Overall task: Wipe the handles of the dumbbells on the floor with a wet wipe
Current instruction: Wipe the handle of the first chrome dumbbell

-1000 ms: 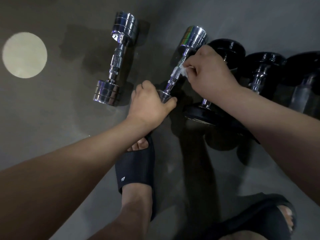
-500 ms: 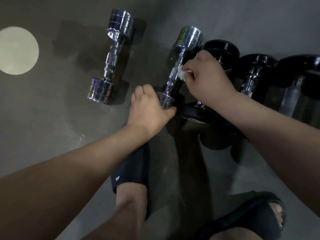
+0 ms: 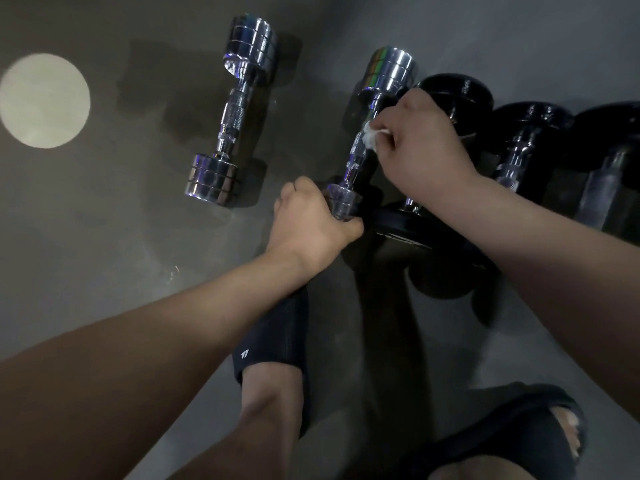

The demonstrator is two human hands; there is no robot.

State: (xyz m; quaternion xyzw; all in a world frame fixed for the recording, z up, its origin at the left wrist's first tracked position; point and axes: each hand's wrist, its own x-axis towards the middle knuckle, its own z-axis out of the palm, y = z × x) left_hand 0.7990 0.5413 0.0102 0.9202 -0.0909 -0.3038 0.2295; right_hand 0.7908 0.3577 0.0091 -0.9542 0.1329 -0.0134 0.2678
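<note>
Now right hand (image 3: pixel 422 147) presses wipe (image 3: pixel 370 137) against handle (image 3: pixel 355 160).

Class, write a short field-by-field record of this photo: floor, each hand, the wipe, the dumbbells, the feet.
Floor: smooth grey floor, with a pale round patch of light
Left hand: the left hand grips the near end of a shiny chrome dumbbell
Right hand: the right hand pinches a crumpled white wet wipe against that dumbbell's handle
Other dumbbells: a second chrome dumbbell lies apart on the left; black dumbbells lie on the right
Feet: in black slide sandals
</note>
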